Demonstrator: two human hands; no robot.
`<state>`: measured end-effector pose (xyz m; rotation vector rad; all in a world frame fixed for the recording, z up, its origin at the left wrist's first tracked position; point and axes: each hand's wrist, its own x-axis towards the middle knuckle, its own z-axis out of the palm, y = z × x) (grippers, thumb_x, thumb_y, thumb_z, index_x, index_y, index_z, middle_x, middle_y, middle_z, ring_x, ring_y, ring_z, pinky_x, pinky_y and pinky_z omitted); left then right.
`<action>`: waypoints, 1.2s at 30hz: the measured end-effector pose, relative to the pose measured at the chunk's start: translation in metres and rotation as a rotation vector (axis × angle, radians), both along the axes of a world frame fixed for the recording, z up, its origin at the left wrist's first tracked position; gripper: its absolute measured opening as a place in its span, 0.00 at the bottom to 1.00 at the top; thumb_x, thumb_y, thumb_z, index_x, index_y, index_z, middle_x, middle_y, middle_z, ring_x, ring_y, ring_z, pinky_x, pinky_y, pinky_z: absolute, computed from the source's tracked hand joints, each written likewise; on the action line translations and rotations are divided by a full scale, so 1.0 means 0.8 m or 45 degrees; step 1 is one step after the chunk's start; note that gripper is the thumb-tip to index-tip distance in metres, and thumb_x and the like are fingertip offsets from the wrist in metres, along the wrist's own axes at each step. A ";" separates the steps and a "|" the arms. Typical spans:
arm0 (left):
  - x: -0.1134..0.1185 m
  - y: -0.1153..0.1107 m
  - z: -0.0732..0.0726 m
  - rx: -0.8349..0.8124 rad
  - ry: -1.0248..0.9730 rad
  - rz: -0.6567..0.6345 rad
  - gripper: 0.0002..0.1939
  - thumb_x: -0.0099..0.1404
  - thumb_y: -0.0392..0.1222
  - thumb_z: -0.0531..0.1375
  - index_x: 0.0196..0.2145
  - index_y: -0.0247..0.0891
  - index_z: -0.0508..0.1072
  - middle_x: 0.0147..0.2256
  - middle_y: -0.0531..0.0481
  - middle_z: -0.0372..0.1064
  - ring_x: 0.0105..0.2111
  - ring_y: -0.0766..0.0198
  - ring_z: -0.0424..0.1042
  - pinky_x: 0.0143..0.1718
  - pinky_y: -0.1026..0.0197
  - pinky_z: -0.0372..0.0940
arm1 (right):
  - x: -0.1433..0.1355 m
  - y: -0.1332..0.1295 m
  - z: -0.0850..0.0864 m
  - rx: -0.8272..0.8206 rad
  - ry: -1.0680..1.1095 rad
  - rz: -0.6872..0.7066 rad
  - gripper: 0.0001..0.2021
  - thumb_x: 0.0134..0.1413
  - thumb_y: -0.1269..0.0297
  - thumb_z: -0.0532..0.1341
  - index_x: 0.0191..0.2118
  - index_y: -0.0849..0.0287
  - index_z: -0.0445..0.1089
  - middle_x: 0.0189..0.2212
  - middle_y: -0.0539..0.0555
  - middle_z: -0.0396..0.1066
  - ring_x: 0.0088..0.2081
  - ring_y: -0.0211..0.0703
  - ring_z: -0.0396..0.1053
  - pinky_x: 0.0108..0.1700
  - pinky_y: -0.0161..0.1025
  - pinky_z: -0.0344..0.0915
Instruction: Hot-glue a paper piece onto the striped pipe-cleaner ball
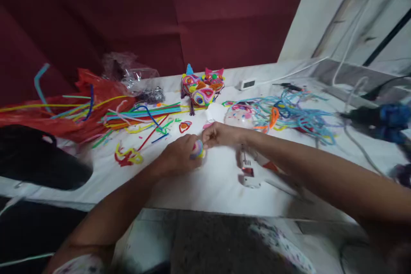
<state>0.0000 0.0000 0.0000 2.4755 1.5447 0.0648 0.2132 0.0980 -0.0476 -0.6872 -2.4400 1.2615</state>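
My left hand [181, 154] pinches a small striped disc [198, 150] over the white table [212, 188]. My right hand [218, 134] is pressed together at the disc's right edge; I cannot tell what it pinches there. Beyond are 2 colourful figures [201, 90], with fuzzy sticks [150, 113] to my left and blue strands [302, 113] to my right.

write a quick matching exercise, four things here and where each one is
Things
1. small round rainbow-striped piece
2. crumpled red plastic bag
3. tangle of pale-blue strands
4. multicoloured fuzzy figure with pointed tips

Places
A. right half of the picture
B. in the grip of the left hand
C. near the centre, before the dark red backdrop
D. left side of the picture

Pairs: 1-B, 2-D, 3-A, 4-C
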 end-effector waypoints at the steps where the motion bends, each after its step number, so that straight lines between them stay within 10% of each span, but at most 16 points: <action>1: -0.001 -0.001 0.001 -0.001 -0.001 0.003 0.13 0.68 0.46 0.61 0.48 0.41 0.68 0.47 0.45 0.75 0.45 0.51 0.75 0.44 0.56 0.63 | 0.000 -0.002 0.001 0.001 0.004 0.001 0.13 0.71 0.59 0.69 0.37 0.61 0.73 0.29 0.44 0.70 0.28 0.35 0.70 0.31 0.34 0.71; 14: -0.001 -0.001 0.005 0.025 -0.030 0.045 0.13 0.64 0.44 0.62 0.46 0.43 0.70 0.45 0.48 0.76 0.42 0.53 0.77 0.41 0.56 0.65 | -0.002 -0.040 0.042 0.061 0.075 -0.136 0.09 0.58 0.85 0.69 0.31 0.66 0.77 0.22 0.37 0.68 0.27 0.29 0.65 0.33 0.27 0.59; 36: 0.003 0.004 0.004 0.007 -0.116 0.160 0.26 0.61 0.45 0.63 0.58 0.43 0.70 0.57 0.41 0.76 0.55 0.44 0.79 0.54 0.50 0.72 | 0.005 -0.045 0.055 0.190 -0.034 -0.206 0.04 0.60 0.78 0.70 0.34 0.67 0.80 0.24 0.43 0.73 0.30 0.34 0.67 0.35 0.30 0.60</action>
